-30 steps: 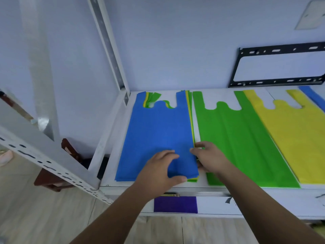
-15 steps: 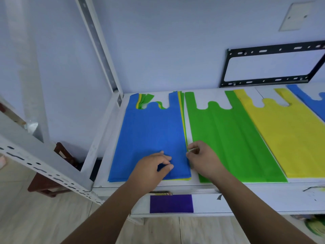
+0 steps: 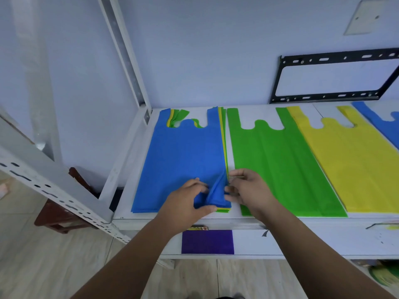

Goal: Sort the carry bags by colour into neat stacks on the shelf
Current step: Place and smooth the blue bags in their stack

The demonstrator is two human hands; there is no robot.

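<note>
Head view of a white shelf (image 3: pixel 302 223) bearing carry bags laid flat, handles toward the rear edge. At the shelf's left end lies a mixed pile (image 3: pixel 225 139), its green and yellow layers showing as thin strips along its right side and at the front right corner. A blue bag (image 3: pixel 183 156) lies on top of it.

The left hand (image 3: pixel 185 203) rests on the blue bag near its front right corner. Its fingers are curled and pinch up a raised fold of the blue fabric. The right hand (image 3: pixel 250 190) meets the pile's right edge just beside that fold, its fingers curled and pinching at the layered edges. Which layers it holds cannot be told.

Just right of the pile lies a green stack (image 3: pixel 280 165), and a yellow stack (image 3: pixel 349 165) overlaps the green stack's right side. A second blue bag (image 3: pixel 384 124) lies toward the shelf's right end, cut off by the frame.

A purple sheet (image 3: pixel 207 241) lies on the lower shelf, below the hands. A black metal bracket (image 3: pixel 278 83) hangs on the wall behind the shelf.
</note>
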